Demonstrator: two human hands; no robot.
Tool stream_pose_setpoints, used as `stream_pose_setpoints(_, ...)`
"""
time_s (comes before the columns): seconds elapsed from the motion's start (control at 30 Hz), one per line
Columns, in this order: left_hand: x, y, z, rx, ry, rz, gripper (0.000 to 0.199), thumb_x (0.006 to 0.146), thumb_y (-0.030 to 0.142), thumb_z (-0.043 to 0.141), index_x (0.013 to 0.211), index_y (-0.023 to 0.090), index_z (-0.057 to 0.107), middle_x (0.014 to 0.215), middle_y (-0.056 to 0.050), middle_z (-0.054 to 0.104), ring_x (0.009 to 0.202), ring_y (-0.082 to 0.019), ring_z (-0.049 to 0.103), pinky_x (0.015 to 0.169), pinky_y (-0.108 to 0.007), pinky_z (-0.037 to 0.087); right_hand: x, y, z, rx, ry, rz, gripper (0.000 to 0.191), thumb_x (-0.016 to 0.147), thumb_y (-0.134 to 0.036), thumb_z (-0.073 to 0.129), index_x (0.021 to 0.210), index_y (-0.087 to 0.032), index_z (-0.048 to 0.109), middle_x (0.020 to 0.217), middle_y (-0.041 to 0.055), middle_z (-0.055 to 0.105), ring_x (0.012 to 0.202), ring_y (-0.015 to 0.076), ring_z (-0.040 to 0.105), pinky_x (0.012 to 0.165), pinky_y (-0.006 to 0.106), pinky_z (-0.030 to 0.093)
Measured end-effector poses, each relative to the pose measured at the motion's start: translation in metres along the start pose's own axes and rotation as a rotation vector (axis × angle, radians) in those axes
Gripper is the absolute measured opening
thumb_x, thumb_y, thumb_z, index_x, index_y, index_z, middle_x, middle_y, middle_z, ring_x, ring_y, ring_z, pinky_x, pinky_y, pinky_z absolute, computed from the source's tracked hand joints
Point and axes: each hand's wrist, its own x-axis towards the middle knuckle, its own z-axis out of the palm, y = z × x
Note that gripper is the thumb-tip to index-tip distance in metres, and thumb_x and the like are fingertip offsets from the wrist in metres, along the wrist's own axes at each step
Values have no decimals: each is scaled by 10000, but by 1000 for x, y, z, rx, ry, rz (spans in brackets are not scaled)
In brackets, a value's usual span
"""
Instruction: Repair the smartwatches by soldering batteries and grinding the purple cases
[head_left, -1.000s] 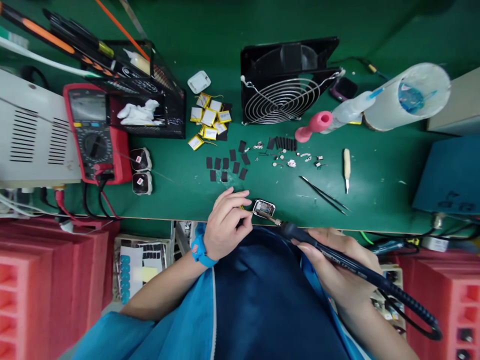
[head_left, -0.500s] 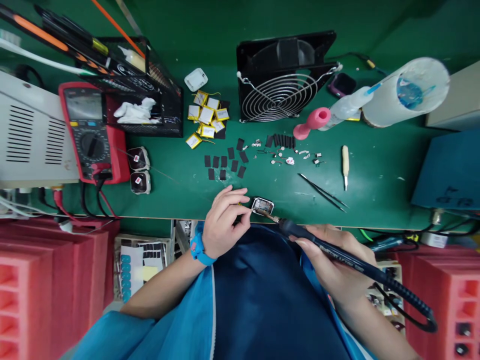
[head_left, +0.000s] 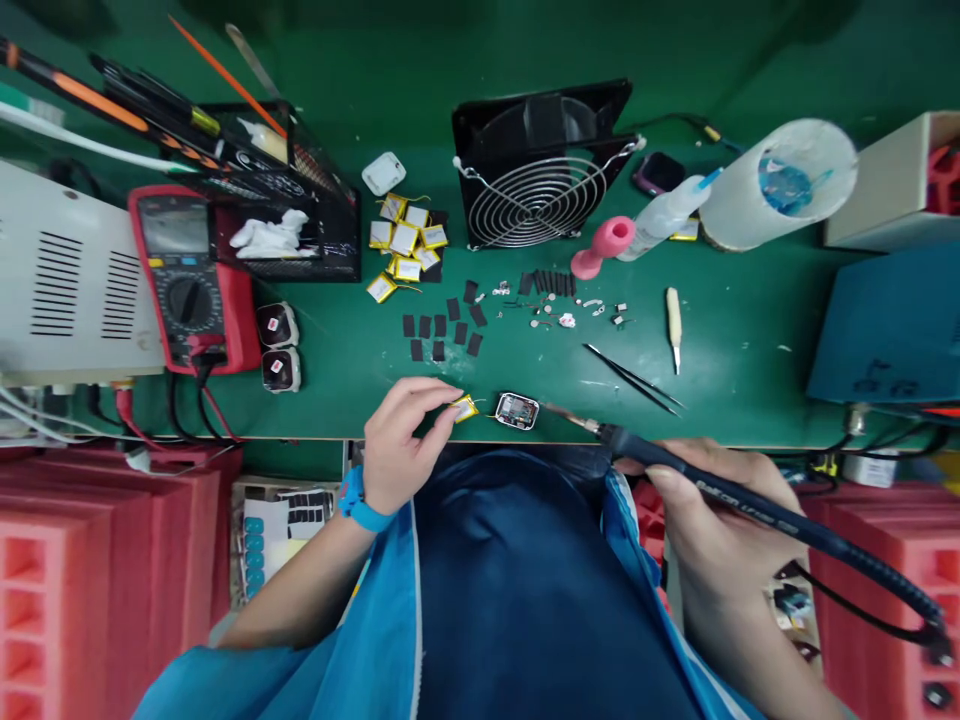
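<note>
My left hand [head_left: 409, 435], with a blue band at the wrist, pinches a small yellow-edged battery [head_left: 465, 408] between thumb and fingers near the bench's front edge. To its right lies an opened smartwatch case [head_left: 517, 410], white-rimmed, its circuit board showing. My right hand [head_left: 724, 520] is wrapped round the dark handle of a soldering iron [head_left: 574, 418]. The iron points left, and its tip is just right of the watch case, apart from it. Tweezers [head_left: 634, 380] and a cream-handled tool [head_left: 673, 330] lie beyond the iron.
A fan [head_left: 540, 175] stands at the back, with a pile of batteries [head_left: 405, 240] left of it. Black pads [head_left: 439, 326] and small parts lie mid-bench. A red multimeter [head_left: 191, 285] is at left; a pink-topped bottle [head_left: 664, 220] and a white tub [head_left: 780, 190] stand at right.
My left hand has moved left, away from the watch case, and the battery in it now shows. The soldering iron has drawn back right, its tip leaving the case.
</note>
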Motion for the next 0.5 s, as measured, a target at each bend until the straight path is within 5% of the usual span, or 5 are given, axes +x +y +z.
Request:
stream_pose_setpoints(0.17,-2,3,3,-5,-49,50,144,932,94,737,1002,213,775,921,3,693,812,-100,680,743,-212,566,-9,-1,1,-82,-180,-78,297,816,-115,838,1073,-245,766,912,21,827,810,220,793,711,353,637)
stream_pose_setpoints(0.5,-3,-2,0,6,-103,75,147,942,86,718,1031,194,761,964,-15,705,854,-108,699,789,-212,584,-3,-2,5,-95,-208,-107,274,861,-114,790,1085,-260,730,909,5,818,772,186,779,697,325,626)
